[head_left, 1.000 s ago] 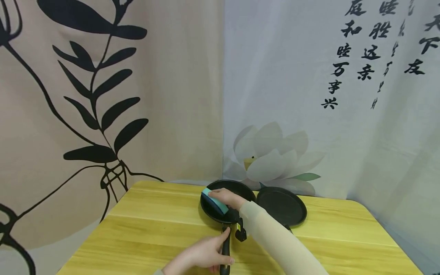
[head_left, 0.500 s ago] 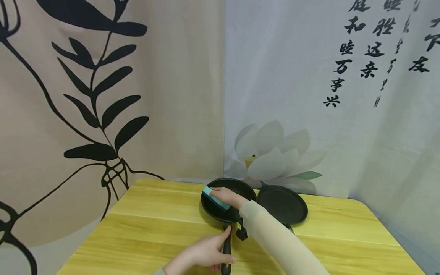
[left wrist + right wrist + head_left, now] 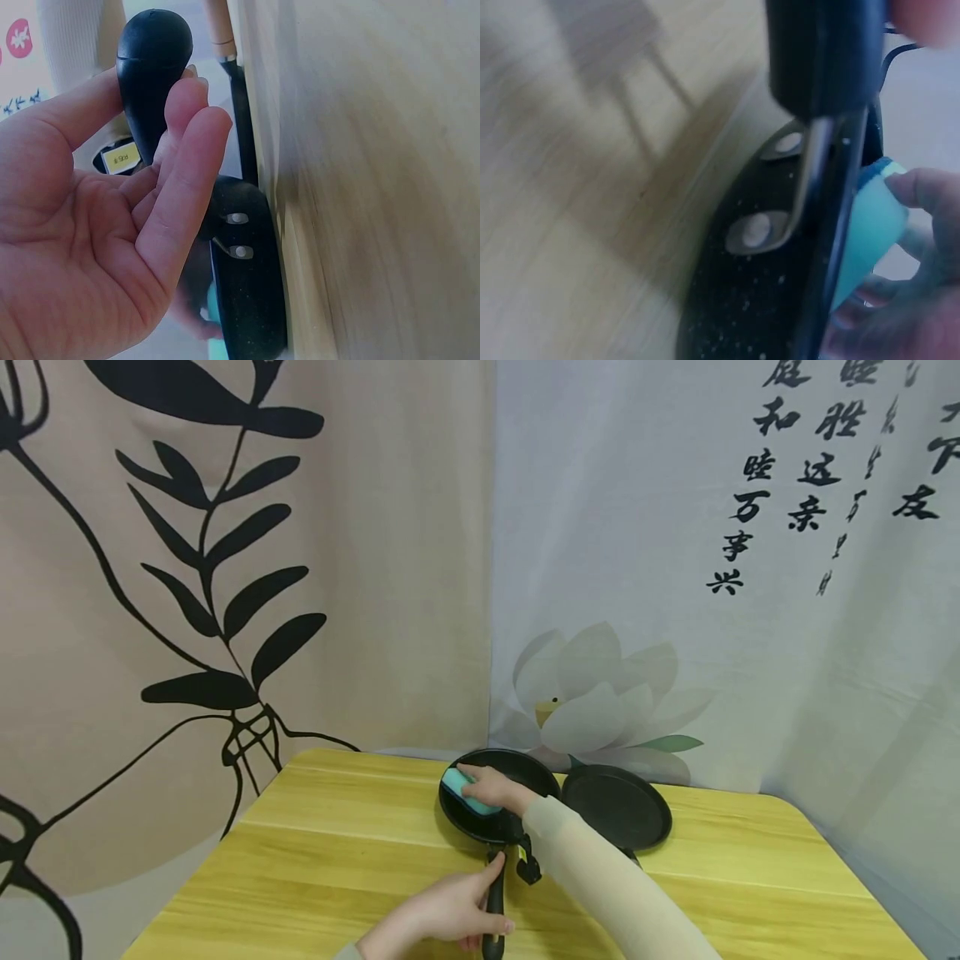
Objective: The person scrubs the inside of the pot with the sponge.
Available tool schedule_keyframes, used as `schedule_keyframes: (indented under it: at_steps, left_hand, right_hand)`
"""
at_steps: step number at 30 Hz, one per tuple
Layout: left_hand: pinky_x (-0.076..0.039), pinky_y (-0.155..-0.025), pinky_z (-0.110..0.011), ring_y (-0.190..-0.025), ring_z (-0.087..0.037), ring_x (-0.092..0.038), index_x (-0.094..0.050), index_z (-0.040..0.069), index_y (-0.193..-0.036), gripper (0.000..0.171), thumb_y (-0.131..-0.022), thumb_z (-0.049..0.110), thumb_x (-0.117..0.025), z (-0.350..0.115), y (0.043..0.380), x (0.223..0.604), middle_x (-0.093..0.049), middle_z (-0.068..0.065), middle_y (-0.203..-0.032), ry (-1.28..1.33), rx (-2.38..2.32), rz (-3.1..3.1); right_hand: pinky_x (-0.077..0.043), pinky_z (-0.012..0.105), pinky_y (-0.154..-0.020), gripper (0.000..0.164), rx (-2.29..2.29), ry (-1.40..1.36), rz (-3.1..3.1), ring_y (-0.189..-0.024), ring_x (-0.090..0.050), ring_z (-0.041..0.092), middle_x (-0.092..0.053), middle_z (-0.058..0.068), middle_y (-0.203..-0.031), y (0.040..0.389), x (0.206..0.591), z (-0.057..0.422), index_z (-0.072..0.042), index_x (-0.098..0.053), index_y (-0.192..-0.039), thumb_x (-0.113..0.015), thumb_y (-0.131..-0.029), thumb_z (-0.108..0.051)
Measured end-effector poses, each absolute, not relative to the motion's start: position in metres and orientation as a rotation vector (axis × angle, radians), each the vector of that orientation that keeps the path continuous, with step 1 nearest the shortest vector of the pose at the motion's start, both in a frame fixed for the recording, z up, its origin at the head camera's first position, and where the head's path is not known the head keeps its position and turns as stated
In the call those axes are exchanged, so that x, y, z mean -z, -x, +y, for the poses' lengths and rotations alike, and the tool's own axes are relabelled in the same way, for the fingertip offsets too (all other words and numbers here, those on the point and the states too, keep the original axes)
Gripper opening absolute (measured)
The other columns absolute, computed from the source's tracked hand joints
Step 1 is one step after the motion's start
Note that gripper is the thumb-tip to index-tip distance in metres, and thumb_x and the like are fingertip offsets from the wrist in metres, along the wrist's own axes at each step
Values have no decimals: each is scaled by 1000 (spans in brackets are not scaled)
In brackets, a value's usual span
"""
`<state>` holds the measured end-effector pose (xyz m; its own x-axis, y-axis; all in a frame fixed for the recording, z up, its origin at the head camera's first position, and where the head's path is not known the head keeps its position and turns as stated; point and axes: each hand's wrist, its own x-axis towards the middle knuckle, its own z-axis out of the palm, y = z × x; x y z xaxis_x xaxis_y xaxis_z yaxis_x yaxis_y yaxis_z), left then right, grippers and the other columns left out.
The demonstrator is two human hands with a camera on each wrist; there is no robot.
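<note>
A black frying pan (image 3: pixel 536 777) sits near the back of the wooden table. My left hand (image 3: pixel 453 906) grips its black handle (image 3: pixel 496 897), with the thumb along the upper part; in the left wrist view the fingers bend round beside the handle (image 3: pixel 154 71). Over the pan, my right hand (image 3: pixel 493 787) holds a teal sponge (image 3: pixel 480 805) with a dark blue layer against the inside. The right wrist view has the thumb and fingers on either side of the sponge (image 3: pixel 870 232), beyond the pan's speckled outer wall (image 3: pixel 739 307). Fingers partly cover the sponge.
A flat black pan (image 3: pixel 617 808) lies just right of the frying pan, its handle mostly hidden by the right sleeve (image 3: pixel 600 877). A small black device (image 3: pixel 528 867) hangs at the right wrist. Behind the yellow wooden table (image 3: pixel 322 835) hang printed curtains (image 3: pixel 397 568).
My right hand's fingers have shifted on the sponge, which now leans flatter and shows more of its teal side. The left hand keeps its place on the handle. The head view has shifted slightly.
</note>
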<state>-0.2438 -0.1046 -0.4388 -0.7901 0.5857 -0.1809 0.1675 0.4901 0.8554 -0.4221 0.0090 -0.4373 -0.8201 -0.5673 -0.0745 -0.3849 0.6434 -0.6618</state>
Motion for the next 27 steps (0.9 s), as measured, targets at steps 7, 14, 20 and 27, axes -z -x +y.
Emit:
schedule_keyframes:
  at_steps: [7,14,20,27]
  left_hand:
    - [-54,-46,-38,-48,-22,-61,-20,-2,-153,86,-90,28,-71,-106,243,437,-63,-10,-60,-624,-1234,2292]
    - [-54,-46,-39,-47,-21,-60,-20,-3,-152,86,-91,28,-70,-105,243,437,-62,-8,-59,-637,-1234,2293]
    - [-54,-45,-39,-46,-20,-59,-19,-3,-153,86,-91,28,-70,-106,243,437,-62,-8,-58,-649,-1244,2286]
    - [-54,-45,-38,-46,-19,-60,-19,-3,-153,86,-91,28,-70,-106,243,437,-62,-7,-58,-646,-1237,2299]
  right_hand:
    - [-43,46,-95,59,919,767,2688,-123,-48,32,-44,18,-144,424,439,10,-9,-41,-148,-62,-94,-20]
    - [-46,47,-90,55,925,765,2766,-113,-53,33,-51,21,-135,426,440,12,-8,-45,-144,-64,-94,-20]
    - [-47,48,-89,56,898,762,2860,-109,-54,34,-50,23,-132,434,446,15,-9,-46,-143,-67,-92,-20]
    - [-48,47,-86,56,823,741,2926,-106,-54,34,-52,22,-129,439,450,22,-12,-50,-142,-69,-90,-21]
